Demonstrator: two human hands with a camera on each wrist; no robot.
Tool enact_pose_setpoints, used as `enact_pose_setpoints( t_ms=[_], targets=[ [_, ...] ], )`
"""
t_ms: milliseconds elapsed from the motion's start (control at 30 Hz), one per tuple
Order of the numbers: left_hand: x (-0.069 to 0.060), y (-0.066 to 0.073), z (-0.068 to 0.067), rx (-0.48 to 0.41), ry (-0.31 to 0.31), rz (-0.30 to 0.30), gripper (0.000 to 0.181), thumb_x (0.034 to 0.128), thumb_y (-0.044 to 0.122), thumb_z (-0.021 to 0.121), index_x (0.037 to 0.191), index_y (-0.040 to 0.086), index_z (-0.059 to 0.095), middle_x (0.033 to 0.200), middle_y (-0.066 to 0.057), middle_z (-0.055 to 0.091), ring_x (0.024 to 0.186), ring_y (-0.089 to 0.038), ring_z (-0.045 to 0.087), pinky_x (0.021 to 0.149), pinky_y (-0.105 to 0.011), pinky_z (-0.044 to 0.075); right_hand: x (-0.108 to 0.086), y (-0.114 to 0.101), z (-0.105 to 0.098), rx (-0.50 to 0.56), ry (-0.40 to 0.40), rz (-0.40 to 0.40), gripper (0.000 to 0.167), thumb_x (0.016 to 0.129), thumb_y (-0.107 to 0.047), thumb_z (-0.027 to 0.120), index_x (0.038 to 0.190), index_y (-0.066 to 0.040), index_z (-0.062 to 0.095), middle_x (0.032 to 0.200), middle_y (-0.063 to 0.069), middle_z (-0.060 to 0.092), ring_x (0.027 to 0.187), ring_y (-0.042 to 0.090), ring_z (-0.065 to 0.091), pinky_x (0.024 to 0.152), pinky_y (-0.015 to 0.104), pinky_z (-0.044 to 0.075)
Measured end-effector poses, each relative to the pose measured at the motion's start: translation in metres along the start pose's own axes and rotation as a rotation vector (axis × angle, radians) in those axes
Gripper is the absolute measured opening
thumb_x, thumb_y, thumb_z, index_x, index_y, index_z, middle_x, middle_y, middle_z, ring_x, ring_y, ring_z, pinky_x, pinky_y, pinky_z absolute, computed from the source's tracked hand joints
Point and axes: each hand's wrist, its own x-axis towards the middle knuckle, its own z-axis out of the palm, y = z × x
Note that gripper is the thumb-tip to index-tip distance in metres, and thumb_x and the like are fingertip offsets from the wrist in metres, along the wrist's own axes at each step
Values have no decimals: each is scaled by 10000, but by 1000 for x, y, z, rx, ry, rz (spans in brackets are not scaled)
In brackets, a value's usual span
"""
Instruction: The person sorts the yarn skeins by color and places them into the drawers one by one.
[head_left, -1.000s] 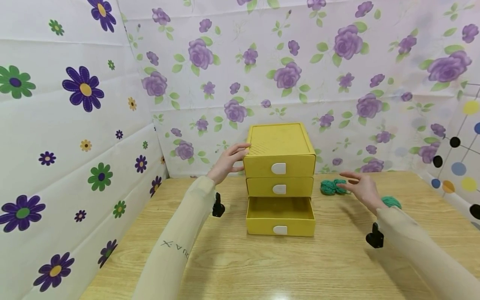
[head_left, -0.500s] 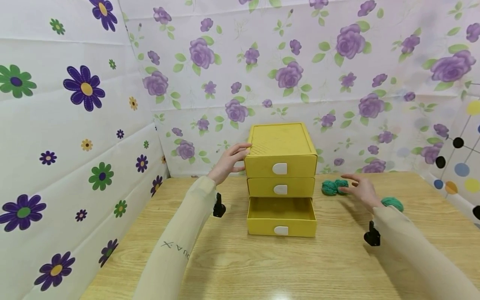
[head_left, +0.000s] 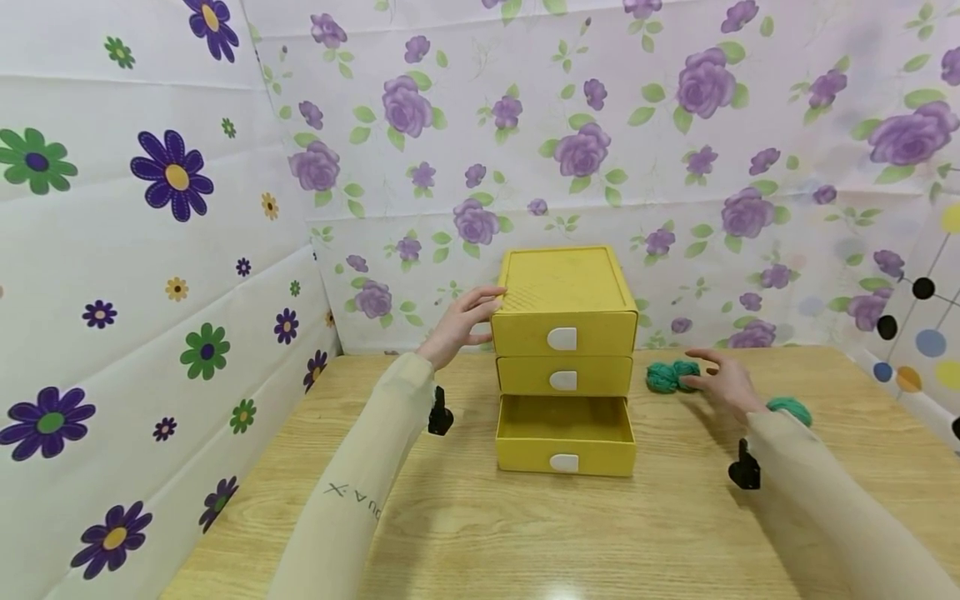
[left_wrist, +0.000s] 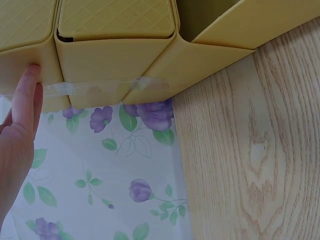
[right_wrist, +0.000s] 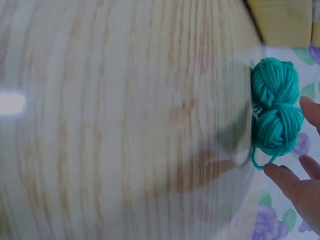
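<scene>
A yellow three-drawer cabinet [head_left: 564, 333] stands at the back of the wooden table, its bottom drawer [head_left: 566, 457] pulled out and the upper two pushed in. My left hand [head_left: 459, 327] rests against the cabinet's left side with its fingers extended; in the left wrist view one fingertip touches the side wall. To the cabinet's right lie two green yarn balls [right_wrist: 277, 106] side by side, a loose strand at one end. My right hand [head_left: 723, 383] hovers beside them, thumb and fingers spread and gripping nothing. Another green yarn ball [head_left: 790, 410] is partly hidden behind the right wrist.
Flowered sheets cover the back wall [head_left: 420, 275] and left wall [head_left: 135, 333], close behind the cabinet. Bare wooden tabletop [head_left: 525, 533] spreads in front of the bottom drawer. White pull tabs [head_left: 562, 339] mark the drawer fronts.
My right hand and forearm have shifted slightly left toward the paired yarn balls. My left hand stays against the cabinet. The head view has turned very slightly.
</scene>
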Motion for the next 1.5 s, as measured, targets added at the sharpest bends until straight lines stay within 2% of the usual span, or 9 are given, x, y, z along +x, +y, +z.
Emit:
enact_pose_setpoints(
  t_ms=[100, 200, 433, 867, 967, 1100, 1267, 1500],
  targets=[
    [5, -6, -2, 5, 11, 0, 403, 953, 257, 493, 1329, 119, 454, 1312, -66, 394, 1134, -239, 415, 833, -429, 435, 0, 0, 1, 10, -9, 4, 583, 874, -96, 620, 1375, 8, 342, 1432, 281, 76, 1193, 541, 196, 876, 598, 306],
    [5, -6, -2, 3, 10, -3, 408, 951, 258, 496, 1333, 121, 451, 1318, -65, 391, 1142, -236, 411, 831, -429, 436, 1, 1, 3, 5, -11, 8, 580, 874, -95, 619, 1373, 10, 342, 1427, 290, 83, 1197, 538, 191, 876, 603, 300],
    [-6, 10, 3, 12, -14, -10, 414, 967, 195, 459, 1353, 55, 407, 1337, -102, 366, 1158, -259, 395, 845, -447, 422, 3, 4, 4, -20, -10, 20, 602, 870, -129, 631, 1378, 5, 338, 1430, 284, 89, 1218, 524, 159, 880, 616, 279],
    [-7, 11, 3, 5, -14, -14, 422, 964, 201, 468, 1355, 55, 404, 1349, -103, 357, 1160, -254, 395, 858, -452, 411, 7, 10, 11, -39, 1, -17, 538, 878, -95, 611, 1343, 38, 376, 1395, 308, 177, 1177, 544, 221, 878, 598, 301],
    [-1, 2, 1, 3, 1, -7, 407, 956, 232, 489, 1337, 99, 441, 1333, -74, 378, 1142, -238, 412, 839, -435, 430, 8, 10, 13, -59, 35, -26, 484, 881, -87, 605, 1307, 47, 421, 1352, 315, 263, 1156, 516, 290, 856, 578, 339],
    [7, -10, -3, 2, 19, 7, 383, 942, 270, 514, 1304, 147, 484, 1310, -37, 403, 1138, -211, 422, 813, -418, 449, 5, 8, 15, -99, 107, -54, 355, 873, -39, 597, 1194, 83, 505, 1202, 323, 414, 1072, 485, 401, 792, 535, 404],
    [4, -6, -2, -12, 12, -4, 388, 947, 249, 508, 1315, 130, 474, 1314, -43, 400, 1150, -205, 414, 823, -422, 442, 4, 9, 17, -146, 180, -61, 226, 845, 8, 605, 1044, 112, 576, 1037, 297, 526, 950, 442, 488, 711, 470, 445],
    [-6, 10, 2, -4, -20, -7, 421, 964, 197, 468, 1357, 59, 404, 1344, -98, 362, 1174, -232, 392, 854, -453, 414, 5, 10, 18, -139, 252, -10, 152, 834, 42, 593, 963, 117, 620, 921, 246, 590, 789, 328, 577, 569, 260, 458]
  ],
)
